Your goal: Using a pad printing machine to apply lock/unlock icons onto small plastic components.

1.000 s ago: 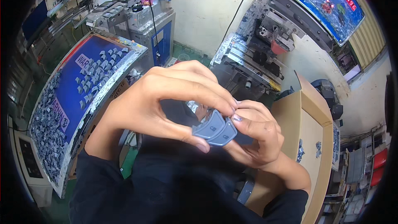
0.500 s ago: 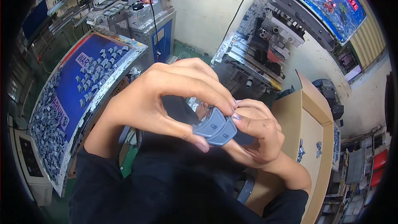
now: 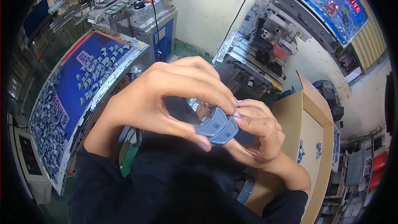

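Note:
Two small blue-grey plastic button caps, each marked with a padlock symbol, sit edge to edge in front of me. My left hand is closed in a wide pinch, thumb and index finger on the upper-left button cap. The lower-right button cap is in my right hand, between its thumb and curled fingers. The fingertips of both hands meet at the upper end of the caps. Part of each cap is hidden by fingers.
At the left, many similar grey caps lie on a blue board with a worn frame. A cardboard box with small grey pieces stands at the right. Beyond are a printing machine, its blue control panel and another machine.
Both hands keep their grip on the caps, which have shifted very slightly. On the machine at the back right, the carriage with the red cup has moved a little to the right.

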Demonstrator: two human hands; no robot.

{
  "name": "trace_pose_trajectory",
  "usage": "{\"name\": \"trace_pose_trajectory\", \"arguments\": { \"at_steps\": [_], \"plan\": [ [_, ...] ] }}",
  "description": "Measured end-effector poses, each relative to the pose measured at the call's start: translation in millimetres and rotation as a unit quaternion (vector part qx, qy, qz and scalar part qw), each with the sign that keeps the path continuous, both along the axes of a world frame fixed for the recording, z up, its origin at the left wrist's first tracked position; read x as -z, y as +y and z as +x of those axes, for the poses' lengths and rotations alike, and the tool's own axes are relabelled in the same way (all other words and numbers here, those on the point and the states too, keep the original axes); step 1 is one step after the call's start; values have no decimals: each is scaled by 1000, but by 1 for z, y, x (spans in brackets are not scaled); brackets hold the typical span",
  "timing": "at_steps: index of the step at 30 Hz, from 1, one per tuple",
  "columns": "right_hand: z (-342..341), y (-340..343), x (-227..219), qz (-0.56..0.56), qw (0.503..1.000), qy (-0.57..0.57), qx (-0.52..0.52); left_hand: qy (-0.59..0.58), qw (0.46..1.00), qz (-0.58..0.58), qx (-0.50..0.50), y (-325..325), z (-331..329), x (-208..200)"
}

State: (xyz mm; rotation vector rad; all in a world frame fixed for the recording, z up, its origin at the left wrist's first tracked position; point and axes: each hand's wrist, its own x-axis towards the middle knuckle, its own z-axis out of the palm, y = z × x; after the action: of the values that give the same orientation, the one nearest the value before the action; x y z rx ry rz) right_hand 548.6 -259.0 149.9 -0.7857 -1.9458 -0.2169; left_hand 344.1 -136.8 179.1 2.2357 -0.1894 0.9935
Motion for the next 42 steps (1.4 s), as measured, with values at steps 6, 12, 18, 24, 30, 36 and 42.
{"name": "trace_pose_trajectory", "arguments": {
  "at_steps": [6,12,18,24,30,36,42],
  "plan": [
    [-2,3,1,-1,1000,-5,-2,8,1000,10,-22,-2,-6,-2],
    [3,-1,1,-36,999,-20,-16,-15,999,26,-42,-5,-9,13],
    [1,-1,9,-81,995,-53,-11,0,998,28,-50,-9,-19,31],
    [-5,0,3,-186,979,-77,27,17,991,39,-128,14,-50,46],
    [7,1,-3,-228,971,-12,71,-6,836,-84,-542,140,-197,101],
    [15,4,-6,-227,972,19,56,16,629,-137,-765,164,-396,211],
    [14,8,-9,-207,973,-60,78,114,616,-119,-770,151,-414,260]
  ]
}}
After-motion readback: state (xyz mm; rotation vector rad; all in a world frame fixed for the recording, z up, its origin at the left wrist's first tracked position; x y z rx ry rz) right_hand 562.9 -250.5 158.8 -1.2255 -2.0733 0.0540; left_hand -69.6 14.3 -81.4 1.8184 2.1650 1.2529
